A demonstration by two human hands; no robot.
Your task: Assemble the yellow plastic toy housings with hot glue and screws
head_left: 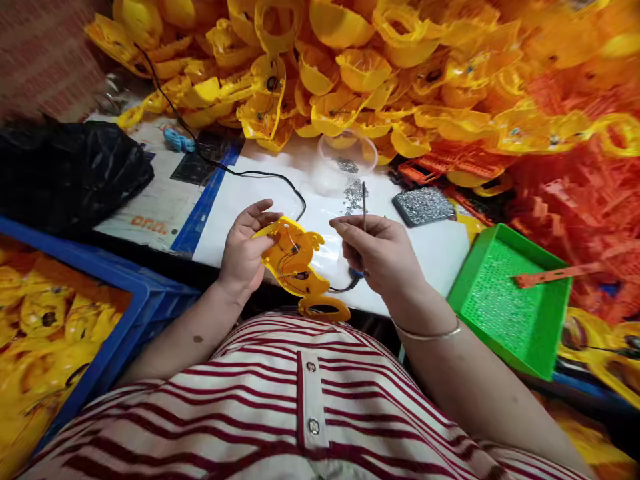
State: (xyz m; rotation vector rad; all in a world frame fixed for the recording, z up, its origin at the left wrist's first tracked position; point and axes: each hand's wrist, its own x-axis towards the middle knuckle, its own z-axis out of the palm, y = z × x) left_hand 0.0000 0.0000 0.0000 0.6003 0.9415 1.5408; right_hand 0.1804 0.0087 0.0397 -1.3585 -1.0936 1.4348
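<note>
My left hand [245, 250] pinches the edge of a yellow plastic shell [290, 257] between thumb and fingers. Thin wires and small dark parts show on the inside of this shell, and a yellow ring [324, 309] hangs at its lower end. To the right, my right hand [377, 250] is closed round a thin-shafted tool [364, 197]. Its dark shaft points up, and a blue handle end shows below the fingers. The tool is apart from the shell. A black cord [260, 175] runs over the white table surface [225, 220] and passes behind the shell.
Small silver pieces [354, 193] lie beside a clear tub [345, 157]. A dark block [424, 205] is covered with similar pieces. Yellow shells [340, 73] are heaped behind. Right: green basket [500, 300], red plastic parts [555, 200]. Left: blue crate [135, 313], black bag [70, 173].
</note>
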